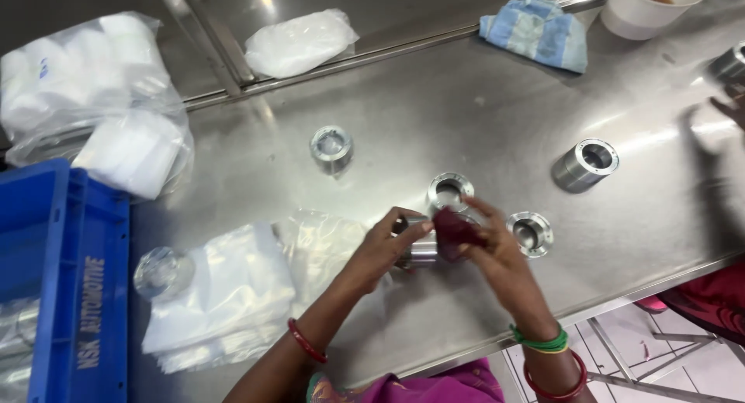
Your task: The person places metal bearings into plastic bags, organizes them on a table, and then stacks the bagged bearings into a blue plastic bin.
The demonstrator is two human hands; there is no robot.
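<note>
- My left hand [388, 244] is clamped round a short metal cylinder [419, 249], held on its side just above the desk [466, 116], near the front middle.
- My right hand [485, 252] is closed on a dark red cloth [454, 231], pressing it against the cylinder's open end.
- To do this well, I judge the left grip should stay firm on the outer wall while the cloth works round the rim and bore.
- Three flanged metal parts stand close: one [449, 191] just behind the hands, one [531, 233] just right, one [331, 147] further back left.
- A larger cylinder [585, 164] lies well to the right.
- Clear plastic bags [233, 290] lie just left; a blue crate [66, 279] sits at the far left.
- The desk's front edge runs near my wrists; the open room lies behind, toward the blue cloth [535, 31].
</note>
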